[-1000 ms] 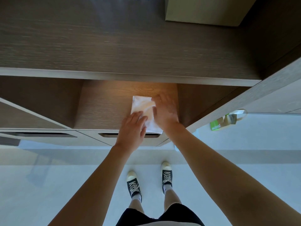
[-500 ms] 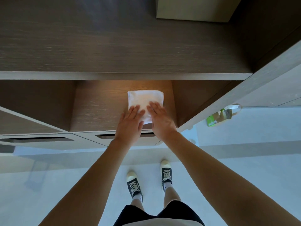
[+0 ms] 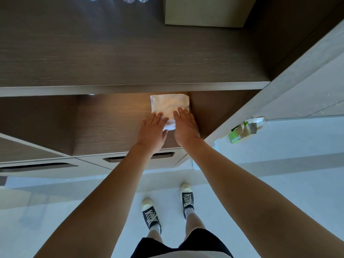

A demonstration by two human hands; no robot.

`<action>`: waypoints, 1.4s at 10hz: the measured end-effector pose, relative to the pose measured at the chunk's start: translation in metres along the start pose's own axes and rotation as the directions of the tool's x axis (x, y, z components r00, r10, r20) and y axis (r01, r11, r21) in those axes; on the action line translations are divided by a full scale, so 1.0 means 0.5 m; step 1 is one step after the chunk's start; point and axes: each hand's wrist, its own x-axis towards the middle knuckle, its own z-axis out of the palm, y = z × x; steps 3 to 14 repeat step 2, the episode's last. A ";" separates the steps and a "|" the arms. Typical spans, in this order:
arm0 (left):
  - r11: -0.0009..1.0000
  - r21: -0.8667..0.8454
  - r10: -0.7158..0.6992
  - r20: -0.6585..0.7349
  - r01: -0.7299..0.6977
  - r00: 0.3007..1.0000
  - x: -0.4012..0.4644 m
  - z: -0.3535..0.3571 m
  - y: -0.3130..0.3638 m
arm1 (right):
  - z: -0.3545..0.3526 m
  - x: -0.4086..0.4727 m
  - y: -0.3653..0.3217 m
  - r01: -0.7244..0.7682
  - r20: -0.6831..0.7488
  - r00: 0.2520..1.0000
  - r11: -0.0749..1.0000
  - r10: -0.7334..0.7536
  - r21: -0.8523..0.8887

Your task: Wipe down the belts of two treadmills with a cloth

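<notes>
White folded cloth (image 3: 169,106) flat on wooden shelf (image 3: 115,116) (lit warmly)

The cloth (image 3: 169,107) is showing as soft white fabric, folded thick, with a slightly nubby, matt weave. The shelf (image 3: 115,118) under it is looking like brown wood veneer with fine straight grain, matt, glowing warm where light is falling on it. The top surface (image 3: 121,53) above is showing the same grained wood finish, giving off a faint sheen. The drawer fronts (image 3: 93,164) are appearing smooth and pale grey, matt. The floor (image 3: 279,174) is shining, glossy and pale. The sneakers (image 3: 151,216) are looking like dark canvas with smooth, cream rubber toe caps.
</notes>
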 end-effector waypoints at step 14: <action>0.998 -0.056 -0.042 -0.104 0.036 0.994 -0.043 -0.006 0.003 | -0.030 -0.076 -0.004 0.053 -0.083 0.996 0.992 -0.044 0.114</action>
